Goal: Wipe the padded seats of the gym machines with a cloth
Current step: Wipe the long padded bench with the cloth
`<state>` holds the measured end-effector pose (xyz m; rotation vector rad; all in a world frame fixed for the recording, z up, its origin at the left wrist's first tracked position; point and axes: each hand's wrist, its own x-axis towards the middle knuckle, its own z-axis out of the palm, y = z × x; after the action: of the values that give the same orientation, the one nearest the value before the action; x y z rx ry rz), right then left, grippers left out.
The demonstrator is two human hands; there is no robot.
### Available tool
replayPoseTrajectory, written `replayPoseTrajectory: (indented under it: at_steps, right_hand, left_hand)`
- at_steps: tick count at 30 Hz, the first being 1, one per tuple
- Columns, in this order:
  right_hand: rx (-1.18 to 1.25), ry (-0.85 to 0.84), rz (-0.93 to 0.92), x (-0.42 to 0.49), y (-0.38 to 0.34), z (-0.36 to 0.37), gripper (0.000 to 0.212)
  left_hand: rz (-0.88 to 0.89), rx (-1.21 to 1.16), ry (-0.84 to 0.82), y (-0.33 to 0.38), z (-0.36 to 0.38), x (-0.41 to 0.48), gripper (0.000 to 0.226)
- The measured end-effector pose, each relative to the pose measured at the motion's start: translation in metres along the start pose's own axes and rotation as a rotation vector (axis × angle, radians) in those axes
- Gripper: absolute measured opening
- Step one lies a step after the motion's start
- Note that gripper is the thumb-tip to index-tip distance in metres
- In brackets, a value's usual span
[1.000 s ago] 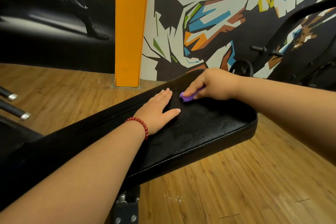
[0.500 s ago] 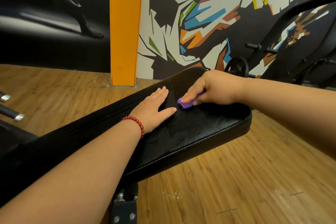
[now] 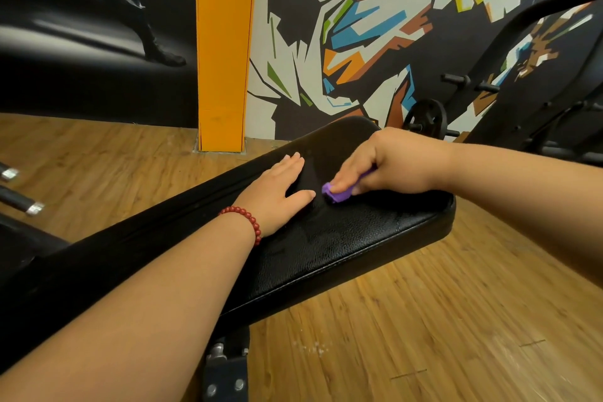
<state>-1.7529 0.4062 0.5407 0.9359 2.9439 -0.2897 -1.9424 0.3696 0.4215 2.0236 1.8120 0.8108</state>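
Wood-plank gym floor [image 3: 424, 320], loud graffiti mural [image 3: 375, 26] on the back wall. Right hand [image 3: 388, 163] has a tiny wadded purple cloth [image 3: 337, 195] pinched under curled fingers + thumb, pressing it onto the black padded bench seat [image 3: 342, 238], roughly mid-pad near the wide end. Left hand [image 3: 280, 192] lies flat on the pad just beside the cloth, fingers straight, holding nothing. Red bead bracelet [image 3: 251, 222] on that wrist.

Imo the step is scrubbing one spot. To do it well: open the cloth up, bc wadded that small it covers barely anything per pass. Long overlapping strokes lengthwise, firm pressure since the vinyl grain is pebbly, then the rounded edges + the stitched seam nearer me than the right hand. Shift the left hand too, the patch under it isn't getting wiped.

Further out: orange pillar [image 3: 223, 42] past the left fingertips, black weight plate [image 3: 425, 116] and dark machine frame [image 3: 522, 19] beyond the right hand, chrome-tipped bars [image 3: 34, 208] way left of the left forearm.

Writing: no brand/label readable on pad or cloth. Yellow + white mural shapes up past the right hand look like letters but I can't make them out.
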Motion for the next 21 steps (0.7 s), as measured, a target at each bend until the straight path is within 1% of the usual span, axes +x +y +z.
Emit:
replayPoseTrajectory:
  at_steps: [2, 3, 5, 8, 10, 15, 18, 21]
  right_hand:
    - [0.023, -0.062, -0.026, -0.009, -0.003, -0.002, 0.032]
    - [0.027, -0.064, -0.03, -0.01, -0.003, -0.002, 0.032]
    - [0.003, -0.021, -0.018, -0.006, -0.002, -0.002, 0.031]
    - [-0.067, 0.091, 0.005, 0.007, 0.0, 0.003, 0.031]
    - [-0.057, 0.13, 0.017, 0.007, -0.002, 0.007, 0.03]
    - [-0.003, 0.001, -0.003, -0.022, -0.012, 0.008, 0.029]
    - [0.005, -0.015, -0.016, -0.032, -0.018, 0.008, 0.029]
    - [-0.018, 0.03, 0.007, -0.024, -0.017, 0.005, 0.028]
  left_hand:
    - [0.0, -0.003, 0.0, -0.001, 0.001, 0.001, 0.067]
    - [-0.001, -0.003, 0.002, -0.001, 0.001, 0.001, 0.066]
    - [0.003, 0.002, 0.013, -0.001, 0.002, 0.001, 0.065]
    - [0.03, 0.021, 0.041, -0.001, 0.002, -0.002, 0.062]
    - [0.046, 0.035, 0.055, -0.001, 0.001, -0.005, 0.06]
    - [0.094, 0.125, 0.149, 0.003, -0.002, -0.011, 0.054]
    - [0.097, 0.204, 0.091, 0.009, -0.007, -0.015, 0.057]
    - [0.071, 0.185, 0.028, 0.011, -0.007, -0.028, 0.062]
